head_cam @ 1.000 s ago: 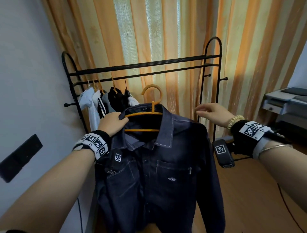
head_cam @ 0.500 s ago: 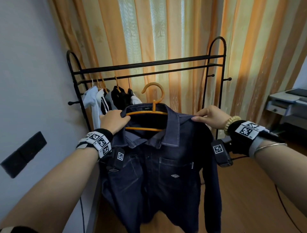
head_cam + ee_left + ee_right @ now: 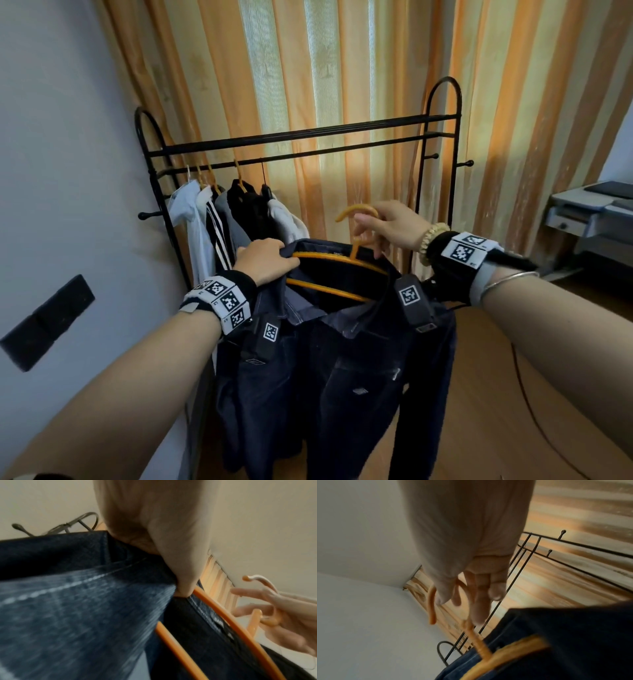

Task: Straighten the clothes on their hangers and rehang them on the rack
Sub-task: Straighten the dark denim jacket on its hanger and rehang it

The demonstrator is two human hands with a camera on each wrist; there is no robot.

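Observation:
A dark denim shirt [image 3: 342, 377] hangs on an orange hanger [image 3: 329, 260] in front of the black rack [image 3: 308, 132], below its rails. My left hand [image 3: 267, 257] grips the shirt's left shoulder together with the hanger's end; the left wrist view shows the thumb pressed on the denim [image 3: 68, 601] beside the orange bar [image 3: 223, 615]. My right hand [image 3: 383, 226] is at the hanger's hook [image 3: 356, 209], fingers loosely curled round its neck. In the right wrist view the hook [image 3: 431, 607] passes between the thumb and fingers, above the shirt [image 3: 573, 635].
Several white, striped and black garments [image 3: 239, 212] hang bunched at the rack's left end; the rails to their right are bare. Orange striped curtains [image 3: 342, 68] hang behind. A wall [image 3: 51, 171] runs along the left, and a grey printer [image 3: 589, 205] stands at the right.
My right hand left the shirt's right shoulder and moved up and left to the hanger's hook. My left hand kept its grip on the left shoulder.

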